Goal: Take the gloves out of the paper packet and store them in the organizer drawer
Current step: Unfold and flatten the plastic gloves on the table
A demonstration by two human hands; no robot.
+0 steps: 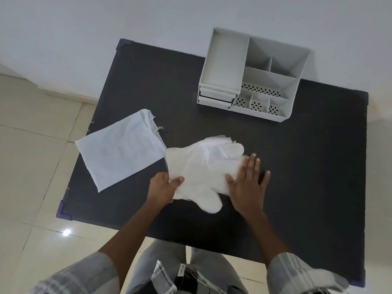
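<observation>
Left hand: my left hand point(164, 186) gripped the cuff end of the gloves point(201, 168), thumb on top and fingers curled under the near-left edge.
Right hand: my right hand point(247, 183) lay flat with straight, spread fingers, pressing the finger end of the stack onto the table point(318, 166).
Paper packet: the paper packet point(121, 149) lay flat at the table's left, torn mouth toward the far edge, its right corner just beside the cuff; I could not tell whether anything was left inside.
Gloves: out of the packet, between both hands, long axis running from cuff at near-left to fingers at far-right, pointing roughly toward the organizer.
Key relation: the organizer point(254, 75) stood well apart at the far right, so my right hand was the nearer one to it.
Drawers: the small drawers point(215, 98) on its near-left face looked closed.
Compartments: the open tray and perforated bins on top held nothing I could see.
Judgement: the stack seemed too broad for a drawer and likely needed folding first.
</observation>
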